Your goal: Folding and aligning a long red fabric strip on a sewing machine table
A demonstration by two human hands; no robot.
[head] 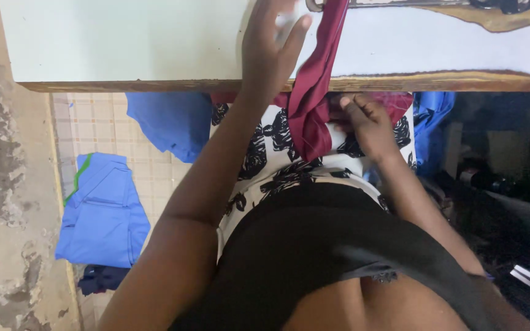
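Bright light is washing out the pale counter [124, 40] along the top of the frame, while the right side is sinking into deep shadow. The whole picture is looking soft and slightly blurred.

Pale worn table [124, 43]; tiled floor [102, 122]; peeling wall [1, 171] on the left.

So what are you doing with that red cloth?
A person sits at a pale worktable with a strip of dark red fabric hanging over its edge into the lap. The left hand lies flat on the tabletop beside the strip. The right hand grips the fabric below the table edge. Blue garments lie on the tiled floor.
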